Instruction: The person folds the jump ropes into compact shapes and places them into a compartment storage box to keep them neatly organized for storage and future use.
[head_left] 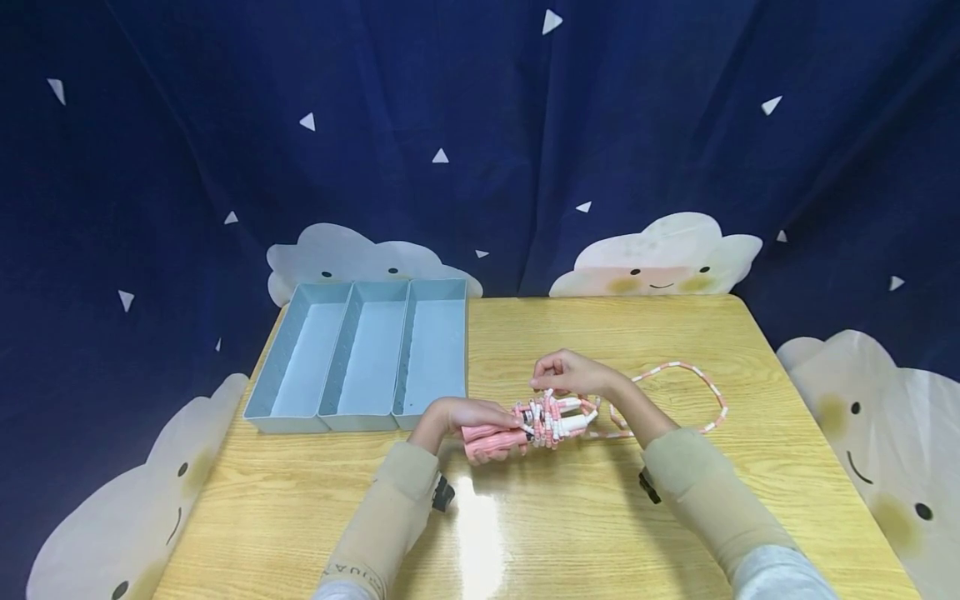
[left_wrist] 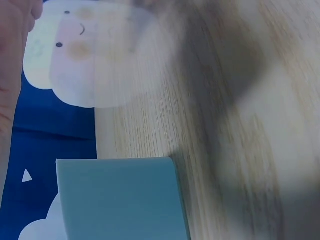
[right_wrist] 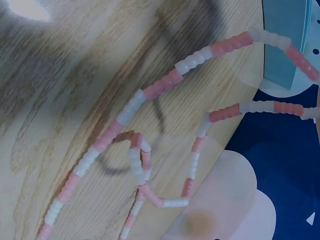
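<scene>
A pink-and-white beaded jump rope (head_left: 555, 423) is wound in several turns around its two pink-and-white handles, in the middle of the table. My left hand (head_left: 480, 417) grips the pink ends of the handles, thumb on top and fingers underneath. Just above the wound turns, my right hand (head_left: 573, 372) has its fingers curled, pinching the beaded cord. A loose loop of the same cord lies to the right, behind my right forearm. In the right wrist view, strands of the beaded cord (right_wrist: 160, 85) run to the right edge; the fingertips are out of sight there.
A light blue tray (head_left: 393, 421) with three long compartments stands at the table's back left, close to my left hand. The wooden table (head_left: 525, 333) ends at a dark blue curtain (head_left: 495, 100) with clouds and white triangles.
</scene>
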